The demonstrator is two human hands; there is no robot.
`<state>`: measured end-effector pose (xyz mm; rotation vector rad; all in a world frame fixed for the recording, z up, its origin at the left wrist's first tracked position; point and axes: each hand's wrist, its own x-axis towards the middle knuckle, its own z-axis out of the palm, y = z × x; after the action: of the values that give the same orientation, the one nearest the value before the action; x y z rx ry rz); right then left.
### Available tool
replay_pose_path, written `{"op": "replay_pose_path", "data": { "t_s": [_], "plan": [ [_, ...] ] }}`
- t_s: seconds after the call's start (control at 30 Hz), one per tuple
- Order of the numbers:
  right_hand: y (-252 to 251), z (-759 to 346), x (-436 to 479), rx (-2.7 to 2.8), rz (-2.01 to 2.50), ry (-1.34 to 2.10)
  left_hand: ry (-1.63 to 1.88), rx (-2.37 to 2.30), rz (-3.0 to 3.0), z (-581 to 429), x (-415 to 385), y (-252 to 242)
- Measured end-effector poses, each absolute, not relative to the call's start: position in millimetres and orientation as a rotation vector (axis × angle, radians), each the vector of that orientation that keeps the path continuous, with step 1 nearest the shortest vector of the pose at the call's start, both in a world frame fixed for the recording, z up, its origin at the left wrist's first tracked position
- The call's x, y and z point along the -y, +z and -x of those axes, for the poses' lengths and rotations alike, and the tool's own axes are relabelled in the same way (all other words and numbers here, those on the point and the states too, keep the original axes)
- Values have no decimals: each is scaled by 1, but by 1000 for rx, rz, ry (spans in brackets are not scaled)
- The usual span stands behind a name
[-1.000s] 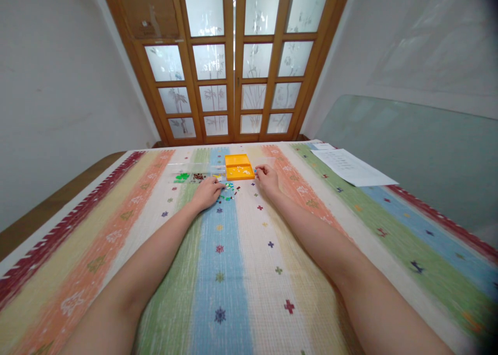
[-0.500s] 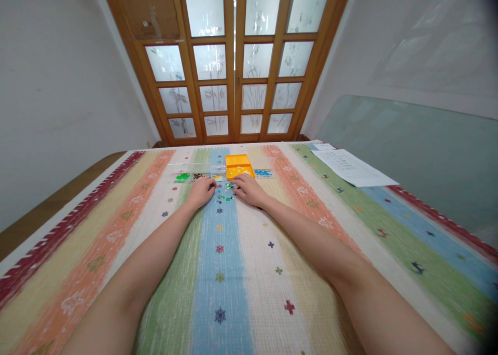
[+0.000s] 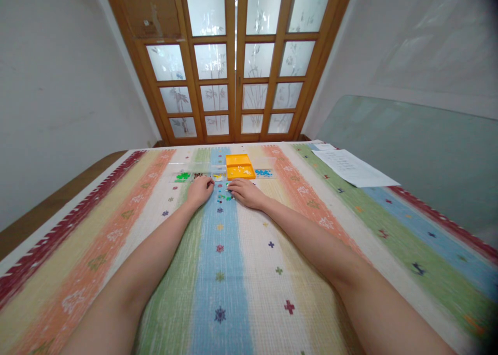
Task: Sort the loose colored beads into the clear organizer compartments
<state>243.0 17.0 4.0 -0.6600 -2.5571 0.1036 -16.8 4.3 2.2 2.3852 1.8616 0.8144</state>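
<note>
Small loose beads (image 3: pixel 224 197) in green, blue and dark colours lie scattered on the blue stripe of the tablecloth between my hands. My left hand (image 3: pixel 199 190) rests just left of them, its fingers curled together; anything inside is hidden. From the right, my right hand (image 3: pixel 246 193) lies low over the cloth with its fingers stretched toward the upper beads, the tips touching or covering some. Beyond the hands sits an open orange box (image 3: pixel 239 160) with white pieces in its near half. Green pieces (image 3: pixel 183 176) and dark brown pieces (image 3: pixel 197 176) sit in clear trays beyond my left hand.
Blue pieces (image 3: pixel 263 173) lie in a clear tray to the right of the box. Yellow pieces (image 3: pixel 218 177) sit left of it. Printed paper sheets (image 3: pixel 352 167) lie on the striped tablecloth (image 3: pixel 221 293) at the right. Glazed wooden doors (image 3: pixel 235 85) stand behind the table.
My right hand has shifted slightly left, its fingers now stretched flatter over the beads. The fingers of my left hand have drawn in a little.
</note>
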Motion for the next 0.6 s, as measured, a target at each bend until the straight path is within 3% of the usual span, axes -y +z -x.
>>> {"op": "replay_pose_path", "data": {
  "t_s": [0.6],
  "plan": [
    [5, -249, -17, 2488, 702, 43, 1391, -1890, -1817, 35, -19, -11]
  ]
}}
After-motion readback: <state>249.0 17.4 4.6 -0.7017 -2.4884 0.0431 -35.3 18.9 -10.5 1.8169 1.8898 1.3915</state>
